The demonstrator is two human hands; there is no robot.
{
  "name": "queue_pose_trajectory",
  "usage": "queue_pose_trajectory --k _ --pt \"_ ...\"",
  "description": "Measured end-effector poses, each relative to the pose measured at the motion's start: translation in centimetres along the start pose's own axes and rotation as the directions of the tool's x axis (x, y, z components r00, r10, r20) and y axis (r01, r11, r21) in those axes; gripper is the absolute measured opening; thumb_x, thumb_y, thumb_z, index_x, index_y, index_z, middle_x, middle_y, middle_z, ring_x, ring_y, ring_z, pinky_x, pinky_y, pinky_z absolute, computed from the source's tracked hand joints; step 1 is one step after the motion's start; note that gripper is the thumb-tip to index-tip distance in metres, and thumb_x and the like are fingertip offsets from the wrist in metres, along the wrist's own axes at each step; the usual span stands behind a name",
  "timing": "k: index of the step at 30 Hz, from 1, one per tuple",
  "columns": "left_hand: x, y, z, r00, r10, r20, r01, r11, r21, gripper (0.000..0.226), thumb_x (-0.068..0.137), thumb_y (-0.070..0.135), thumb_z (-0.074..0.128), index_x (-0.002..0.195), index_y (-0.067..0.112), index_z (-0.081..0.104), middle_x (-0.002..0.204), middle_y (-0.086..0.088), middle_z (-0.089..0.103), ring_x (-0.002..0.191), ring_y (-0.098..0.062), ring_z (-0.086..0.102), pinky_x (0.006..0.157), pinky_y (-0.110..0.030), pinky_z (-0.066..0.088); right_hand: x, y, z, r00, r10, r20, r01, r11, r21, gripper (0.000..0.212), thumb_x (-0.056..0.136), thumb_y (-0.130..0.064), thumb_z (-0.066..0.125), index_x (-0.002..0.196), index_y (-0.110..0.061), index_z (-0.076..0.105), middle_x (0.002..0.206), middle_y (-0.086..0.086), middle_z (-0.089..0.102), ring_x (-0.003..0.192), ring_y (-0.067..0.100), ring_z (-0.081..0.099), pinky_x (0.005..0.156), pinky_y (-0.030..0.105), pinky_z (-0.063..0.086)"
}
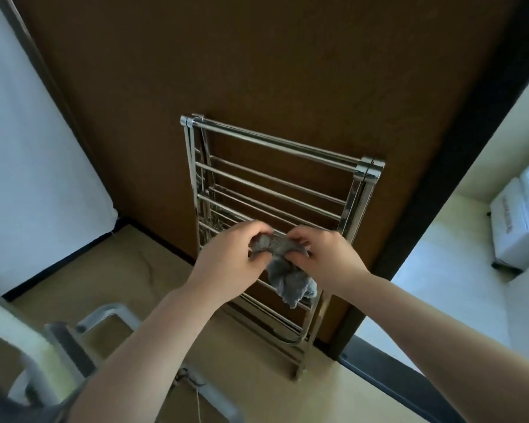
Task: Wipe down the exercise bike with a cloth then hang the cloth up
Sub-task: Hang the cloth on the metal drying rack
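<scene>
Both hands hold the grey cloth [283, 264] bunched between them in front of the metal drying rack [275, 190]. The left hand [231, 257] pinches its left end, fingers curled around it; the right hand [324, 257] grips the right end the same way. Below the fingers, the rest of the cloth hangs loose against the lower bars of the rack, which leans on a brown wall [257, 71].

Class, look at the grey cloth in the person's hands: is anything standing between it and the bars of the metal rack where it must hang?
Nothing visible does. Both the left hand and right hand grip the bunched grey cloth directly in front of the metal rack, whose bars are bare.
</scene>
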State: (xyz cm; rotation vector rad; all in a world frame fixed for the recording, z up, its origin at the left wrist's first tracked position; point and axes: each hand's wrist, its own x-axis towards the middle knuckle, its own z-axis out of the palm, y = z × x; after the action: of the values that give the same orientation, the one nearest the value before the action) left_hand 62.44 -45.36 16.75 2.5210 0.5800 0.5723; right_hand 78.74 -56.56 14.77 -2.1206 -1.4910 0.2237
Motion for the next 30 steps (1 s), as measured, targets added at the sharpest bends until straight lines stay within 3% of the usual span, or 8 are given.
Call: queue_pose_trajectory --k 4,13,17,21,25,30 --pt "4.5 1.3 -1.9 0.993 0.092 0.080 -0.098 0.992 0.075 0.054 0.084 0.048 0.065 0.133 0.030 0.051 0.125 0.012 0.059 0.112 -0.007 0.056 0.087 -0.033 0.053 1.9 -0.3 -2.7 0.998 0.016 -0.062 -0.021 0.996 -0.085 0.027 0.092 -0.027 0.061 0.118 -0.032 0.057 0.105 -0.009 0.066 0.090 0.009 0.062 0.077 0.031 0.057" --pt "13.0 4.1 -1.0 0.978 0.200 0.061 -0.205 0.975 0.081 0.030 0.084 0.040 0.066 0.112 0.027 0.067 0.097 0.010 0.068 0.087 -0.009 0.063 0.074 -0.038 0.056 5.5 3.1 -8.3 0.980 0.035 -0.196 -0.064 0.987 -0.146 0.023 0.092 -0.027 0.059 0.114 -0.034 0.059 0.099 -0.007 0.066 0.088 0.013 0.062 0.076 0.038 0.057" --pt "15.5 4.8 0.2 0.984 0.179 0.006 -0.179 0.984 0.024 0.021 0.086 0.033 0.066 0.106 0.026 0.068 0.089 0.010 0.068 0.081 -0.006 0.063 0.071 -0.037 0.057 7.2 5.2 -10.1 0.983 0.016 -0.182 -0.042 0.989 -0.141 0.020 0.093 -0.027 0.058 0.112 -0.029 0.054 0.095 -0.006 0.065 0.082 0.012 0.064 0.069 0.035 0.058" --pt "17.9 4.6 0.1 0.988 0.142 -0.063 -0.137 0.987 0.079 0.035 0.084 0.039 0.069 0.117 0.029 0.062 0.109 0.014 0.065 0.098 -0.003 0.060 0.080 -0.030 0.055 9.3 6.8 -13.1 0.986 -0.020 -0.163 -0.004 0.989 -0.147 0.020 0.093 -0.025 0.059 0.112 -0.025 0.051 0.093 -0.003 0.065 0.077 0.010 0.066 0.064 0.033 0.060" --pt "20.4 3.5 -0.6 0.996 0.037 -0.080 -0.029 0.995 0.099 0.034 0.087 0.036 0.065 0.121 0.028 0.060 0.117 0.013 0.063 0.106 -0.002 0.058 0.087 -0.032 0.052 12.2 7.7 -16.0 0.973 -0.032 -0.231 -0.012 0.982 -0.188 0.019 0.090 -0.025 0.063 0.106 -0.028 0.053 0.091 -0.006 0.064 0.078 0.011 0.064 0.065 0.032 0.058" --pt "23.2 2.7 -0.9 0.992 0.007 -0.129 0.006 0.995 0.098 0.030 0.089 0.032 0.064 0.118 0.030 0.061 0.115 0.013 0.064 0.106 -0.002 0.058 0.087 -0.032 0.052 15.6 7.6 -16.8 0.940 -0.107 -0.324 -0.010 0.940 -0.341 0.022 0.086 -0.022 0.067 0.103 -0.023 0.054 0.095 -0.006 0.060 0.087 0.015 0.058 0.069 0.033 0.050"
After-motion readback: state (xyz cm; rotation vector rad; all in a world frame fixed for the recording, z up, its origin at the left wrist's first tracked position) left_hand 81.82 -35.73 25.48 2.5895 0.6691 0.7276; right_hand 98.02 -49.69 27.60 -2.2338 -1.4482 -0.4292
